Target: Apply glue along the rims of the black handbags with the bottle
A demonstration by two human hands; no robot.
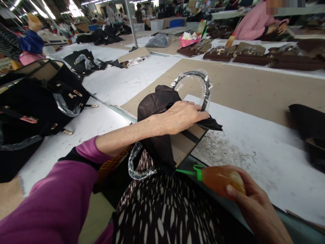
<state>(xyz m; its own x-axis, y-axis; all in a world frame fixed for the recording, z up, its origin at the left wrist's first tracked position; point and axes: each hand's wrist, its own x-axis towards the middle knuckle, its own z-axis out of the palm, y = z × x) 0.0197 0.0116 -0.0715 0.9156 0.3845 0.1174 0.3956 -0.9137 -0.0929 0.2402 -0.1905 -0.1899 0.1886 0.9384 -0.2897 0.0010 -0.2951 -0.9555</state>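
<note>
My left hand (pixel 181 117) lies over the top of a dark brown handbag (pixel 158 135), fingers curled around its edge near the plastic-wrapped black handle (pixel 200 81). The bag rests half on my lap, half against the table edge, its tan lining showing. My right hand (pixel 251 201) grips an orange squeeze bottle (pixel 219 178) with a green nozzle (pixel 189 170) pointing left toward the bag's lower corner.
A pile of black handbags (pixel 43 101) fills the table at my left. Brown cardboard (pixel 254 88) and white table covering (pixel 254 159) lie ahead. Brown bag pieces (pixel 254 56) line the far table, where a person in pink (pixel 256 22) works.
</note>
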